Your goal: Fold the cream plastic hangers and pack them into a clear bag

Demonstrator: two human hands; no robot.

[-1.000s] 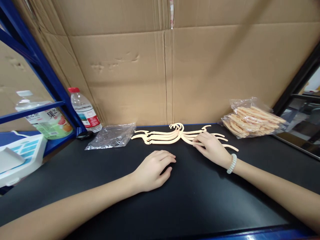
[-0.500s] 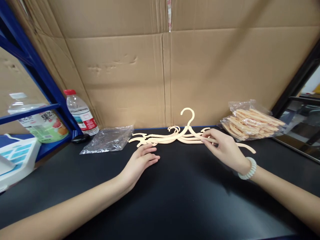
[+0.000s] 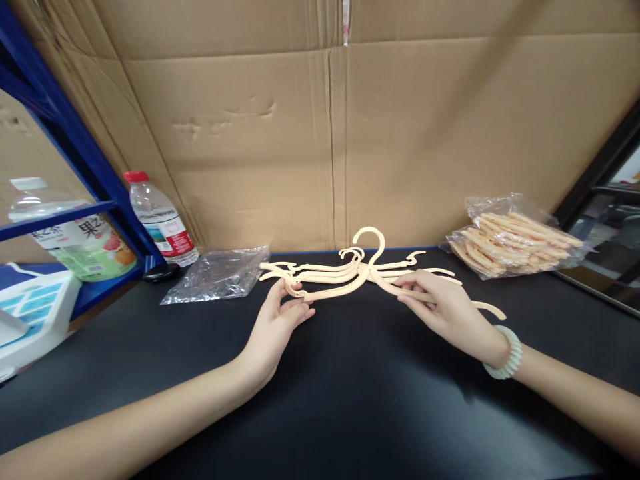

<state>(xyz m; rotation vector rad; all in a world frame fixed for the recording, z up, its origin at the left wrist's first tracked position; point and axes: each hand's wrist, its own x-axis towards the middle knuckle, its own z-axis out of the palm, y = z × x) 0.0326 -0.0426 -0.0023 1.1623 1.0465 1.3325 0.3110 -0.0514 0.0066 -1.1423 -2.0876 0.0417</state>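
Both hands grip one cream hanger, lifting it off the loose pile at the back of the black bench: left hand pinches its left arm, right hand its right. It seems a pick-up step; lifting clear needs its hook untangled.

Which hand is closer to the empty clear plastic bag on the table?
Left. The left hand holds the left end of a hanger, just right of the bag. The right hand grips the hanger's other side, farther right.
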